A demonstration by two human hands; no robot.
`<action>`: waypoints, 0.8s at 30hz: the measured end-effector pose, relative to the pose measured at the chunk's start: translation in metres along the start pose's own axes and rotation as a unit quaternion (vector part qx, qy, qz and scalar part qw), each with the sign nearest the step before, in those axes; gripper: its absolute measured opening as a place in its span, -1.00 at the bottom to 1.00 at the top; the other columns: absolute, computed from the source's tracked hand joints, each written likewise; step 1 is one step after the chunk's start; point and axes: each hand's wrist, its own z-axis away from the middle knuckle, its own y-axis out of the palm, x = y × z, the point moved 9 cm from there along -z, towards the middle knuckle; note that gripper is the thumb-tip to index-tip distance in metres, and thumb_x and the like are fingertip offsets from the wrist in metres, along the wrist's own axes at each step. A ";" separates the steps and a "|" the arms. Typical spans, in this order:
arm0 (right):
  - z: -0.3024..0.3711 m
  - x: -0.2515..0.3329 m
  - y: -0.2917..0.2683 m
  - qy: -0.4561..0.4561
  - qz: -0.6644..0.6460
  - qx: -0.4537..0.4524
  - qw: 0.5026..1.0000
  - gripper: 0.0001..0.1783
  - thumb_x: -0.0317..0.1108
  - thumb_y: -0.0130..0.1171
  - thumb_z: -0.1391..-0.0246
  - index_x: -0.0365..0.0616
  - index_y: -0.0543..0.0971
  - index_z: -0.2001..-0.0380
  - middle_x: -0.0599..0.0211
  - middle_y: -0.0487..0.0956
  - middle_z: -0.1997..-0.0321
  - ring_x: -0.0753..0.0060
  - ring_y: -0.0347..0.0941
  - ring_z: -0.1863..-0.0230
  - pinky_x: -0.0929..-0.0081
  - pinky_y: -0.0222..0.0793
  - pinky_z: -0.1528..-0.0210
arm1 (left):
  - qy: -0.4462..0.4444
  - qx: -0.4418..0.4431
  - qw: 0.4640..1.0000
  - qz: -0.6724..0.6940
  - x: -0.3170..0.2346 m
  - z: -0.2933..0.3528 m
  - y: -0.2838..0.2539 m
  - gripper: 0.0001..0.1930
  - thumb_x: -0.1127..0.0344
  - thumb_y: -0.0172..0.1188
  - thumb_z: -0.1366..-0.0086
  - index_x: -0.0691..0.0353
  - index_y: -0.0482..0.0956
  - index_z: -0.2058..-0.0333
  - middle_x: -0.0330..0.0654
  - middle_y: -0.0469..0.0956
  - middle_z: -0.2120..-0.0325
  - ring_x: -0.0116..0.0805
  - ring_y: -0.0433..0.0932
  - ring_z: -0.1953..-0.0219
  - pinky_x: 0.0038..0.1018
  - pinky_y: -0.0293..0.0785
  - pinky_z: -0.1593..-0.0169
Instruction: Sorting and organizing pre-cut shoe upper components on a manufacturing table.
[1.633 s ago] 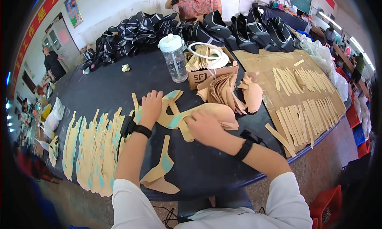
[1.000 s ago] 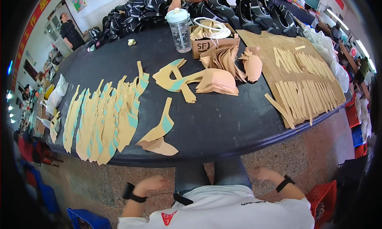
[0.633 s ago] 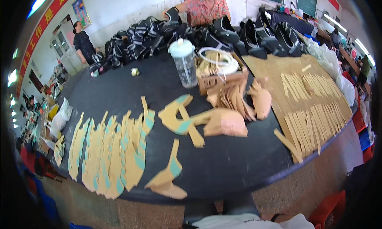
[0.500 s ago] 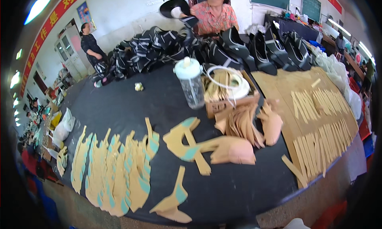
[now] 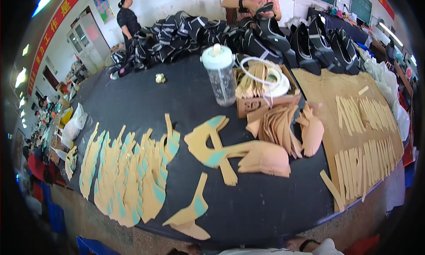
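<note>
At the lower edge, a small part of my left hand (image 5: 193, 249) shows, dark and blurred. My right hand (image 5: 294, 243) also shows only in part, beside a black wristband, at the table's front edge. The fingers of both are hidden. Nearest to the left one lies a tan cut piece with a teal patch (image 5: 191, 215). Further left, a row of overlapping tan and teal pieces (image 5: 128, 179) fans out. Mid-table, a larger curved tan piece (image 5: 208, 142) lies across a strip, touching a stack of pinkish-tan pieces (image 5: 265, 160).
A lidded clear bottle (image 5: 221, 84) stands by a cardboard box (image 5: 252, 106) holding tan pieces and a white ring-shaped item. Tan strips (image 5: 354, 171) lie on brown board at right. Black shoes (image 5: 301, 49) and black parts (image 5: 177, 33) line the back, where a person handles a black piece.
The view has shifted, and parts of my hands now show at the lower edge. Across the table, the person has brought a raised black piece down and now has both hands together.
</note>
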 end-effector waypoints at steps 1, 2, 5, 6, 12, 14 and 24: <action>-0.006 -0.011 -0.001 0.023 0.012 0.017 1.000 -0.56 -0.11 -0.14 -0.24 -0.21 0.47 0.03 0.14 0.60 0.17 0.24 0.55 0.20 0.33 0.49 0.13 | -0.044 0.053 0.996 -0.060 0.019 -0.001 0.001 -0.71 0.21 0.04 -0.27 0.38 0.52 0.32 -0.17 0.57 0.42 -0.33 0.54 0.47 -0.47 0.48 0.37; -0.016 -0.019 -0.001 0.115 0.105 0.005 0.988 -0.58 -0.08 -0.11 -0.24 -0.20 0.50 0.11 0.18 0.60 0.26 0.31 0.55 0.25 0.37 0.50 0.14 | -0.092 0.135 0.975 -0.151 0.021 0.011 0.009 -0.71 0.21 0.04 -0.28 0.38 0.52 0.32 -0.18 0.57 0.41 -0.33 0.54 0.47 -0.47 0.47 0.37; -0.023 -0.017 0.022 0.133 0.194 0.167 0.957 -0.58 -0.07 -0.12 -0.28 -0.21 0.54 0.18 0.23 0.61 0.31 0.39 0.56 0.31 0.43 0.53 0.19 | 0.351 0.146 0.876 -0.296 -0.130 0.176 0.066 -0.73 0.26 0.03 -0.31 0.37 0.54 0.20 -0.18 0.60 0.37 -0.42 0.57 0.36 -0.51 0.49 0.24; 0.043 0.076 0.080 0.071 0.292 0.220 0.928 -0.56 -0.05 -0.11 -0.27 -0.22 0.54 0.17 0.22 0.61 0.30 0.40 0.56 0.30 0.46 0.52 0.20 | 0.372 0.114 0.881 -0.268 -0.161 0.236 0.079 -0.73 0.29 0.05 -0.30 0.35 0.53 0.13 -0.13 0.60 0.30 -0.42 0.56 0.25 -0.48 0.46 0.14; 0.286 0.334 0.226 -0.418 0.351 0.266 0.794 -0.70 -0.25 0.07 -0.20 -0.22 0.54 0.11 0.26 0.63 0.30 0.49 0.56 0.31 0.54 0.47 0.23 | 0.564 -0.559 0.454 -0.403 -0.257 0.382 0.064 -0.73 0.47 0.15 -0.13 0.32 0.52 0.15 -0.03 0.54 0.35 -0.12 0.54 0.29 -0.38 0.43 0.18; 0.295 0.374 0.228 -0.489 0.255 0.207 0.808 -0.74 -0.31 0.10 -0.18 -0.26 0.54 0.15 0.27 0.62 0.32 0.50 0.56 0.30 0.56 0.47 0.23 | 0.538 -0.597 0.431 -0.411 -0.251 0.367 0.050 -0.74 0.49 0.14 -0.10 0.32 0.52 0.18 -0.04 0.53 0.40 -0.06 0.52 0.37 -0.38 0.43 0.24; 0.186 0.364 0.291 -0.314 -0.217 0.217 0.899 -0.59 -0.43 0.18 -0.11 -0.28 0.39 -0.02 0.29 0.54 0.19 0.49 0.50 0.25 0.61 0.44 0.19 | 0.659 -0.109 0.686 0.289 -0.286 0.352 0.080 -0.96 0.53 0.08 -0.20 0.28 0.43 0.36 -0.25 0.52 0.49 -0.56 0.47 0.51 -0.61 0.43 0.38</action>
